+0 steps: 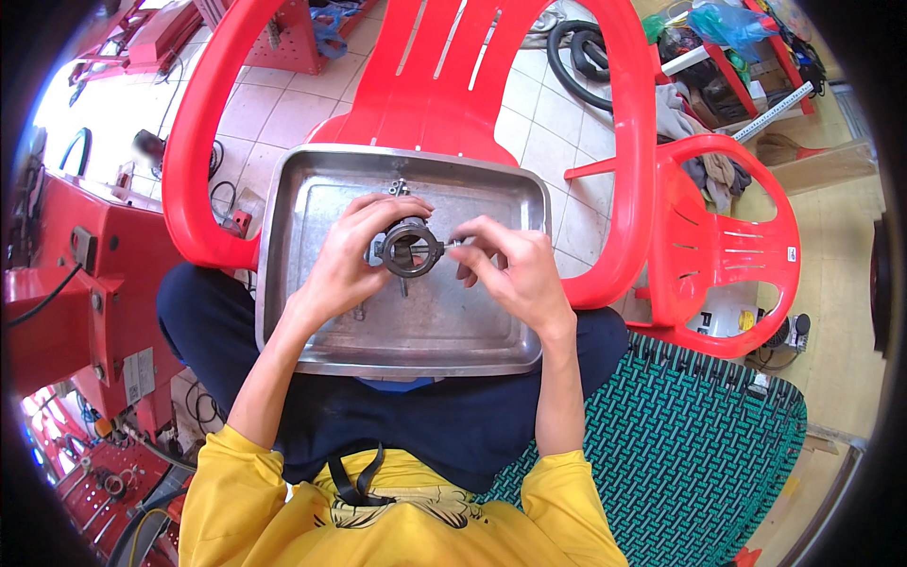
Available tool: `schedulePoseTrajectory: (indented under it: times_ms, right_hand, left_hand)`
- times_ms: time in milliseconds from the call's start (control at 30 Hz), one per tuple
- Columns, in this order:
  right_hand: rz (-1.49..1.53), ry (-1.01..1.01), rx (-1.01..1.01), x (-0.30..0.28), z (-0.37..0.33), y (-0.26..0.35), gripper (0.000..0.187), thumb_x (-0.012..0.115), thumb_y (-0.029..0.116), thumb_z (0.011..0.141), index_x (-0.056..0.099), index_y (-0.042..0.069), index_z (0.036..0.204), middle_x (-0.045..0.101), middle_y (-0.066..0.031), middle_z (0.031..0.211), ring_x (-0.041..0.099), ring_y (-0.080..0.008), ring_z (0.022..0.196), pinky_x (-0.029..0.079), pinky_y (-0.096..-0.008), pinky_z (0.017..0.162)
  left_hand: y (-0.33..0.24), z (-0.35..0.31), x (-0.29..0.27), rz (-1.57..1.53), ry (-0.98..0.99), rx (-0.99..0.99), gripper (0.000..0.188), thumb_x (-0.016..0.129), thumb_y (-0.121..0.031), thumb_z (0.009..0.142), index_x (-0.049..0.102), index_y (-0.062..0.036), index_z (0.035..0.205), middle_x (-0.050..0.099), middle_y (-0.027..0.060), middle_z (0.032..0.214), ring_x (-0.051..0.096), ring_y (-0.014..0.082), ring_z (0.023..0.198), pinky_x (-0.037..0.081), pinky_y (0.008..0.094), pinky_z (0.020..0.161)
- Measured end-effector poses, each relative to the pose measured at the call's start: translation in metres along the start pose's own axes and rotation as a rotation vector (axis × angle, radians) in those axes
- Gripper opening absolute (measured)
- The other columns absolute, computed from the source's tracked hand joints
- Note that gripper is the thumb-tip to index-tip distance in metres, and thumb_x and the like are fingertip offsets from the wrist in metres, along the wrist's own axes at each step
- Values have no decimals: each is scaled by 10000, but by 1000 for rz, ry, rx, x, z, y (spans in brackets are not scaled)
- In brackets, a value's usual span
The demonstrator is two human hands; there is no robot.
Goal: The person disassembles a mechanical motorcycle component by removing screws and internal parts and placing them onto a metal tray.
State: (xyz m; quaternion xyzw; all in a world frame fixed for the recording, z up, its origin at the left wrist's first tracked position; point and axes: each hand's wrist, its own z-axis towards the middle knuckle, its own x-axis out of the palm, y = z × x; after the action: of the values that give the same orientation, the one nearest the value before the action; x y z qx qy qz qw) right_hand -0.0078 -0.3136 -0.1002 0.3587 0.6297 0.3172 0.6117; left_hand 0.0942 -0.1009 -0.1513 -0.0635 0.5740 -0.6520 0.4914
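My left hand (354, 250) is closed around a dark, ring-shaped metal part (436, 253) with a round opening facing up. At the ring's right side my right hand (515, 269) pinches a small, shiny, bolt-like piece (457, 243); its end meets or nearly meets the ring, and I cannot tell if it is threaded in. Both hands are above a shallow steel tray (406, 364). Within the tray, a few small metal pieces (399, 187) lie beyond the ring. Another small piece (360, 311) rests close to my left wrist.
The tray sits across my lap, its far side against a red plastic chair (397, 113). A small red chair (694, 255) stands at the right, near a green woven seat (661, 444). Red machinery (94, 302) fills the left side. A black hose (576, 57) lies on the tiles.
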Motion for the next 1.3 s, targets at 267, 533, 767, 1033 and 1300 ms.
schedulePoseTrajectory:
  times_ms: [267, 533, 767, 1033, 1300]
  right_hand:
    - [-60, -59, -103, 1, 0, -4, 231, 802, 179, 891, 690, 77, 1066, 740, -91, 750, 753, -185, 666, 555, -305, 622]
    - [-27, -37, -74, 1, 0, -5, 218, 795, 164, 889, 700, 70, 1061, 740, -100, 754, 755, -177, 676, 553, -302, 617]
    - [-39, -38, -77, -1, -1, -6, 168, 795, 168, 884, 724, 65, 995, 720, -109, 734, 740, -195, 652, 549, -321, 607]
    - [-100, -24, -114, -1, -1, -5, 184, 783, 152, 888, 721, 40, 1020, 720, -104, 771, 725, -196, 658, 548, -325, 616]
    - [-134, -17, -102, 1, 0, -7, 195, 777, 218, 901, 711, 55, 987, 711, -124, 780, 728, -270, 706, 543, -375, 633]
  left_hand:
    - [4, -1, 2, -15, 27, 28, 603, 783, 41, 674, 653, -88, 1248, 702, 94, 1276, 631, 318, 1225, 444, 431, 1098]
    - [5, -3, 3, -4, 30, -2, 612, 783, 49, 668, 653, -93, 1250, 703, 90, 1270, 620, 330, 1223, 450, 429, 1088]
    - [1, -1, 2, 13, 29, -5, 583, 778, 61, 659, 679, -73, 1217, 724, 98, 1252, 658, 316, 1188, 461, 427, 1075]
    - [3, -3, 1, 21, 51, -7, 619, 762, 70, 649, 652, -83, 1239, 704, 92, 1259, 627, 327, 1209, 447, 425, 1086]
    - [3, -3, 1, 9, 45, 1, 627, 754, 79, 647, 648, -83, 1244, 704, 92, 1254, 628, 328, 1206, 448, 426, 1083]
